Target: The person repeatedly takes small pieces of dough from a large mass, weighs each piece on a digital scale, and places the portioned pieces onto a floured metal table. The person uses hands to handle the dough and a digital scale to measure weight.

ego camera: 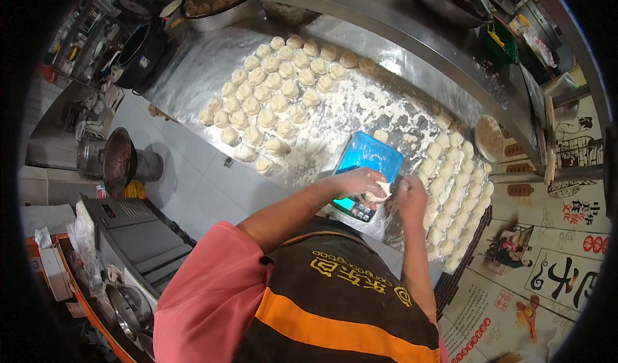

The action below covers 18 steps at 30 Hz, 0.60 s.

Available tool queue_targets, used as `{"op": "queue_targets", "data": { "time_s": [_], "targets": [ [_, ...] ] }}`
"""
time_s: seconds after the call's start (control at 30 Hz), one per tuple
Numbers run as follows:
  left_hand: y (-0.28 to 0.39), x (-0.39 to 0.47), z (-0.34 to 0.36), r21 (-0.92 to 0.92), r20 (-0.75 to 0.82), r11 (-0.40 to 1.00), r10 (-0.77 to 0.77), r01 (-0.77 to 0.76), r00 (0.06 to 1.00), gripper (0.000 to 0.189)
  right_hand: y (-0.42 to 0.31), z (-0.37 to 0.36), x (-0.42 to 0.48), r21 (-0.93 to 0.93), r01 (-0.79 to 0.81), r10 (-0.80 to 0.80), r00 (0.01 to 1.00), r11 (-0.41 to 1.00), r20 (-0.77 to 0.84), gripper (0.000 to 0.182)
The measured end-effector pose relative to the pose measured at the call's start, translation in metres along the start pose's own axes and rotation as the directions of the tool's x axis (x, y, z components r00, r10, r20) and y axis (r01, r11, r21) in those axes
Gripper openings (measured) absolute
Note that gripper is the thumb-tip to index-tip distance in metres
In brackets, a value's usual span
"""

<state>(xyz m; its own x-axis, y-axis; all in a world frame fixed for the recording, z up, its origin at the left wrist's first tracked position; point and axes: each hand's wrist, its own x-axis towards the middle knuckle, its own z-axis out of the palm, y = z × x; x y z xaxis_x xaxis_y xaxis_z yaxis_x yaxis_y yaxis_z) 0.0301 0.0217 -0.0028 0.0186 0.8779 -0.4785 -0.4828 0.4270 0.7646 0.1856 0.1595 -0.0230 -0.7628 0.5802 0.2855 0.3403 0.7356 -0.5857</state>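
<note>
My left hand (363, 184) is closed around a piece of dough (379, 192), over the front part of a digital kitchen scale (371, 155) with a blue platform. Just right of the scale, my right hand (410, 189) is held with its fingers curled; whether it grips anything cannot be made out. Many pleated dough pieces (278, 103) lie in rows on the floured steel worktop to the left. More rounded dough pieces (446, 184) are grouped closely at the right. One small dough ball (380, 136) sits at the scale's far edge, near some dough scraps (409, 140).
A raised steel shelf (386, 29) runs along the worktop's far side, bearing a large metal bowl (449, 0) and a green basket (499, 41). A black pot (137, 56) stands at the far left. A round wooden board (488, 137) leans at the right end.
</note>
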Motion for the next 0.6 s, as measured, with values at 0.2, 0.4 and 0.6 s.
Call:
{"op": "queue_targets", "data": {
  "time_s": [0.2,0.4,0.6],
  "targets": [
    [0.014,0.018,-0.045,0.028,-0.159,0.989,0.151,-0.148,0.976,0.034,-0.005,-0.044,0.013,0.690,-0.640,0.639,0.694,0.338,0.331,0.025],
    [0.062,0.073,-0.110,0.079,-0.586,0.967,0.242,-0.242,0.774,0.034,0.009,-0.039,-0.022,0.709,-0.678,0.595,0.656,0.194,0.465,0.019],
    [0.077,0.135,-0.184,0.416,-0.754,0.897,0.433,-0.152,0.494,0.037,0.000,-0.057,-0.040,0.744,-0.661,0.632,0.539,-0.093,0.558,0.014]
  ]
}}
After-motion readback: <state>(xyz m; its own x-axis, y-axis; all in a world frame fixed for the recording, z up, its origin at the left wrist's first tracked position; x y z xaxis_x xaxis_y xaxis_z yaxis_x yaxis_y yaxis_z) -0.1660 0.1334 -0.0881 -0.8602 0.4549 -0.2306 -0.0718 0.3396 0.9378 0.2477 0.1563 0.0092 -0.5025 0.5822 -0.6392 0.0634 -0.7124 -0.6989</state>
